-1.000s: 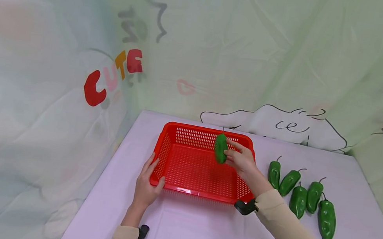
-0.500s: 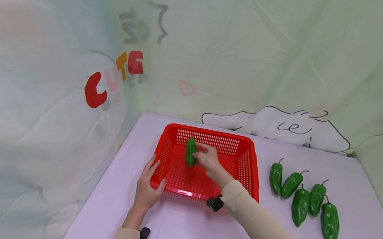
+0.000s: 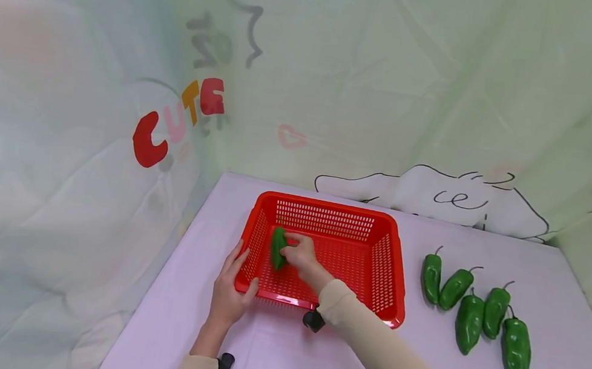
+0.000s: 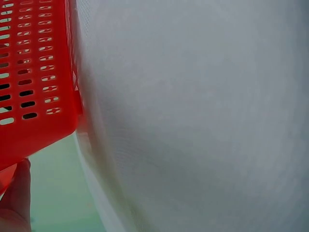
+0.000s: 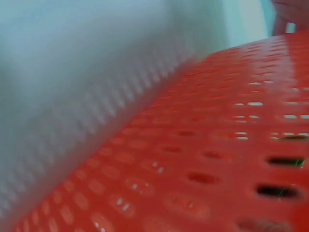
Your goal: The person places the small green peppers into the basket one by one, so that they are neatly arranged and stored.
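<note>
Toward the left end of the red basket point(image 3: 393, 268), one green pepper point(image 3: 278, 248), stem end facing the back, in the right hand point(image 3: 301, 253); thumb and fingers clamped on it. Can't tell if the pepper touches the basket floor. Left hand point(image 3: 228, 295) at the near-left corner, fingers fairly straight and apart, resting on the left rim, thumb spread to the front rim. Five more peppers point(image 3: 469, 323) loosely grouped on the tabletop point(image 3: 166, 316), right of the basket, stems toward the back. Beige sleeves point(image 3: 370, 351). Printed cloth point(image 3: 308, 76) behind and left, "CUTE" lettering point(image 3: 150, 140) on the left side. Right wrist view blurred, mostly red perforations.
</note>
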The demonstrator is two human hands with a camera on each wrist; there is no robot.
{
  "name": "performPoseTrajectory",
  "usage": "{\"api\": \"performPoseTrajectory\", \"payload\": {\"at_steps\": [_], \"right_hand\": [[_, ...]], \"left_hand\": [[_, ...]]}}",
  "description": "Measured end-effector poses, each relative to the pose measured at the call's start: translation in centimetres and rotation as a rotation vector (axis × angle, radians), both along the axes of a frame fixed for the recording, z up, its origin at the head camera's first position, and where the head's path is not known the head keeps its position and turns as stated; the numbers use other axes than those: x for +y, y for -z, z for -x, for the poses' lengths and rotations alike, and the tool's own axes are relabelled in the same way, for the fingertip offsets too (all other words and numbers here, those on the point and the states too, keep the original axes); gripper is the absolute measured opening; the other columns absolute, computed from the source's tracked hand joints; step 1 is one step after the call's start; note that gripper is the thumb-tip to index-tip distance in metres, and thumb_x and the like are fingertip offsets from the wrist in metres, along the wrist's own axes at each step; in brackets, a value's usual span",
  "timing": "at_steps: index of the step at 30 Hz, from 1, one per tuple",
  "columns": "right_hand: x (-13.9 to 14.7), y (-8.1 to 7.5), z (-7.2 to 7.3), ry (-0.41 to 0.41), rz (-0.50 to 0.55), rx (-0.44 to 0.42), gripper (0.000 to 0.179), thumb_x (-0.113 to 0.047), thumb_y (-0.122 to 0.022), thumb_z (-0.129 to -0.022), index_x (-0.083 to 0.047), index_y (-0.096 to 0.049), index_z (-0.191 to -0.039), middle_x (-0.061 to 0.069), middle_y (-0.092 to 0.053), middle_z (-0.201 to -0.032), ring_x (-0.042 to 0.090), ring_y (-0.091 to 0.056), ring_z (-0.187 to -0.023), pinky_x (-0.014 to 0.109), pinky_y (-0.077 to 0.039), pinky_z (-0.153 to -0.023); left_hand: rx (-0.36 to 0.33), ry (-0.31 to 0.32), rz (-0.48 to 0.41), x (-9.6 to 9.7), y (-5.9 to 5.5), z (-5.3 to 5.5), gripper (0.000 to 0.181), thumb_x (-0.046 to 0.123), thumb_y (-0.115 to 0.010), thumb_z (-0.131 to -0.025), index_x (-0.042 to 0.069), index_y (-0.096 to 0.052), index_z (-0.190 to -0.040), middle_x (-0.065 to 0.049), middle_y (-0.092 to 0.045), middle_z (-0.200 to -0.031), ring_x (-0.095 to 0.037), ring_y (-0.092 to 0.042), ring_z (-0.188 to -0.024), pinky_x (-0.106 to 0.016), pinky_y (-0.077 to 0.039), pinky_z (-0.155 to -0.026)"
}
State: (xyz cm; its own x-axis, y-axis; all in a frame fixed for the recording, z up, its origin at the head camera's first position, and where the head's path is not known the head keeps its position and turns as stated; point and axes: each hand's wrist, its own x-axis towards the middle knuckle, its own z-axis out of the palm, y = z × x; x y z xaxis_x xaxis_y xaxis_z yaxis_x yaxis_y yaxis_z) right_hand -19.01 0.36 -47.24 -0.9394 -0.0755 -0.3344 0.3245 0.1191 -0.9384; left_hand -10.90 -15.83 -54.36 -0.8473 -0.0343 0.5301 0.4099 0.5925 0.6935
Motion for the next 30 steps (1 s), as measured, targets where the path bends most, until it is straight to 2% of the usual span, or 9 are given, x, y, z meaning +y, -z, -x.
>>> {"api": "performPoseTrajectory", "payload": {"at_steps": [6,12,15,19,23,30], "right_hand": [[-1.1,0.8,-0.2,-0.01,-0.047,-0.007,0.051,0.016,-0.053,-0.086,0.009,-0.051,-0.137,0.032,-0.057,-0.125,0.041,-0.06,-0.112,0.047,-0.056,-0.088],[-2.1,2.0,-0.3,-0.02,-0.154,0.012,0.05,0.012,-0.058,-0.084,0.011,-0.052,-0.134,0.029,-0.06,-0.12,0.036,-0.063,-0.106,0.043,-0.058,-0.085],[-2.6,2.6,-0.6,-0.039,-0.193,0.041,0.052,0.013,-0.059,-0.082,0.013,-0.051,-0.134,0.03,-0.059,-0.12,0.038,-0.063,-0.106,0.044,-0.058,-0.085],[-2.8,3.2,-0.9,-0.057,-0.253,0.122,0.054,0.013,-0.061,-0.078,0.015,-0.053,-0.131,0.031,-0.061,-0.117,0.039,-0.065,-0.101,0.043,-0.059,-0.08],[-2.8,3.2,-0.9,-0.056,-0.297,0.171,0.054,0.012,-0.063,-0.074,0.015,-0.055,-0.127,0.03,-0.063,-0.111,0.038,-0.066,-0.095,0.042,-0.06,-0.075],[-2.3,2.2,-1.3,-0.069,-0.263,0.124,0.051,0.008,-0.067,-0.08,0.013,-0.053,-0.13,0.03,-0.062,-0.115,0.037,-0.066,-0.099,0.044,-0.06,-0.078]], "left_hand": [[0.002,-0.005,0.004,-0.1,0.0,0.3,0.066,0.011,-0.074,-0.077,-0.001,-0.053,-0.138,-0.012,-0.04,-0.153,-0.03,-0.046,-0.135,-0.046,-0.052,-0.093],[0.004,0.003,-0.005,-0.1,-0.2,0.1,0.065,0.013,-0.073,-0.077,-0.002,-0.053,-0.138,-0.013,-0.041,-0.153,-0.03,-0.045,-0.135,-0.046,-0.05,-0.095],[0.015,0.004,0.001,-0.2,-0.1,0.0,0.065,0.014,-0.073,-0.078,-0.003,-0.054,-0.137,-0.015,-0.042,-0.152,-0.031,-0.045,-0.135,-0.046,-0.05,-0.095],[0.02,0.005,0.005,-0.1,0.2,-0.1,0.063,0.014,-0.072,-0.078,-0.003,-0.054,-0.137,-0.014,-0.041,-0.152,-0.03,-0.045,-0.136,-0.046,-0.048,-0.097],[0.021,0.006,0.003,-0.1,0.3,0.0,0.063,0.015,-0.071,-0.079,-0.003,-0.054,-0.137,-0.013,-0.041,-0.153,-0.029,-0.045,-0.136,-0.046,-0.048,-0.097],[0.053,-0.002,0.012,-0.2,0.5,0.2,0.062,0.013,-0.071,-0.078,-0.003,-0.055,-0.136,-0.014,-0.042,-0.151,-0.03,-0.046,-0.135,-0.048,-0.048,-0.097]]}}
